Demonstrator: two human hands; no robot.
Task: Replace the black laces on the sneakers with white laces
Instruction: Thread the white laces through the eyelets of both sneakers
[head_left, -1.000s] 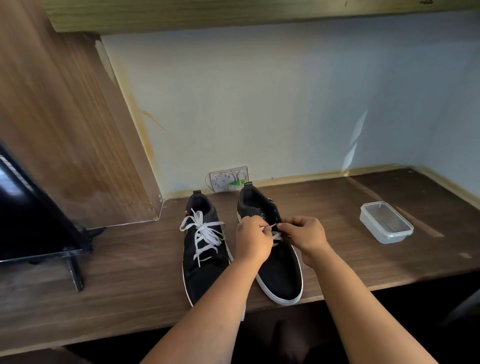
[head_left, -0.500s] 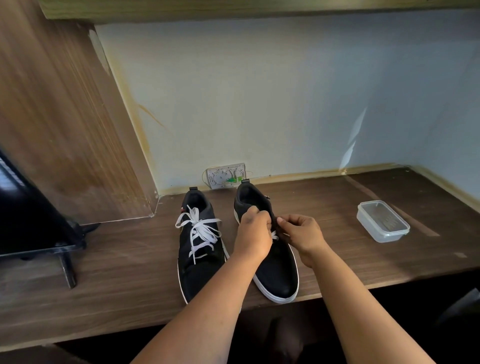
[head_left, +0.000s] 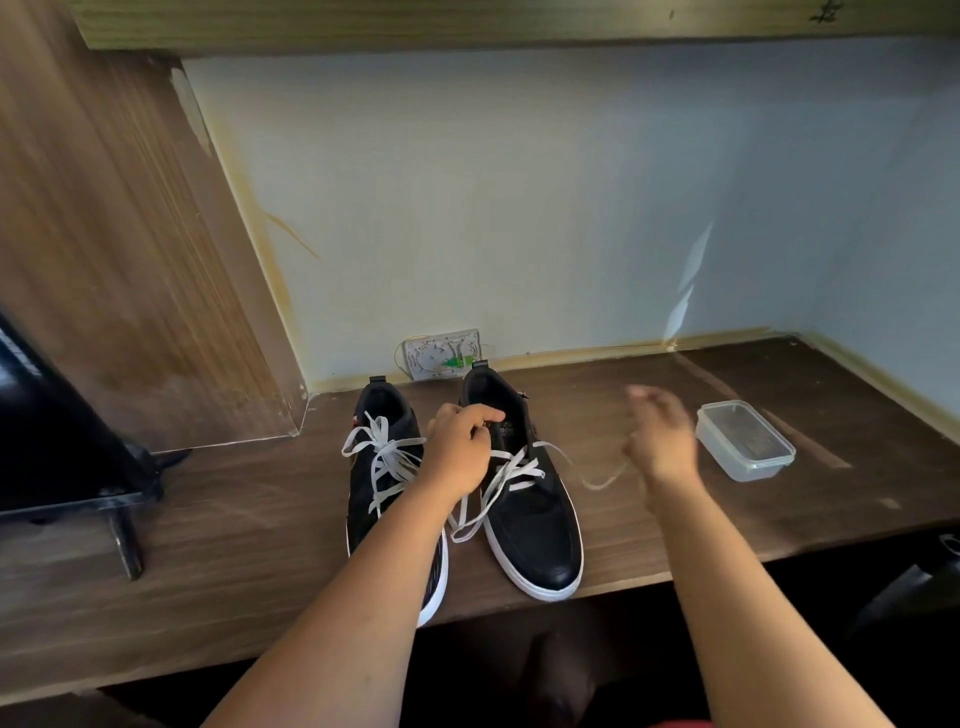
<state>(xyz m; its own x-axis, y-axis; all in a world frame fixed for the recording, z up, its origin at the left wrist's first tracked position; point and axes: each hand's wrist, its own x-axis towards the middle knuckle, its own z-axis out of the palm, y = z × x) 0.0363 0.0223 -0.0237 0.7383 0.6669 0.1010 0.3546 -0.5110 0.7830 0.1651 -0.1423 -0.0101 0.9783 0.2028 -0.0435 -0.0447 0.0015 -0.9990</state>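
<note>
Two black sneakers with white soles stand side by side on the wooden desk (head_left: 260, 519), toes toward me. The left sneaker (head_left: 387, 483) carries a white lace tied across its eyelets. The right sneaker (head_left: 535, 519) has a white lace (head_left: 511, 475) crossed over its tongue, one loose end trailing down its left side. My left hand (head_left: 460, 449) holds the right sneaker at its collar, fingers curled. My right hand (head_left: 660, 436), blurred, is out to the right of the shoe and pinches the other lace end (head_left: 602, 480), which stretches from the eyelets.
A clear plastic lidded box (head_left: 745, 439) sits right of my right hand. A white wall socket (head_left: 441, 356) is behind the sneakers. A black monitor on a stand (head_left: 62, 457) occupies the left. A wooden panel (head_left: 130, 260) rises behind it. The desk's front edge lies under the toes.
My right hand has swung away from the shoe's tongue to the right, drawing a lace end out. My left hand stayed at the collar. The crossed white lacing now shows.
</note>
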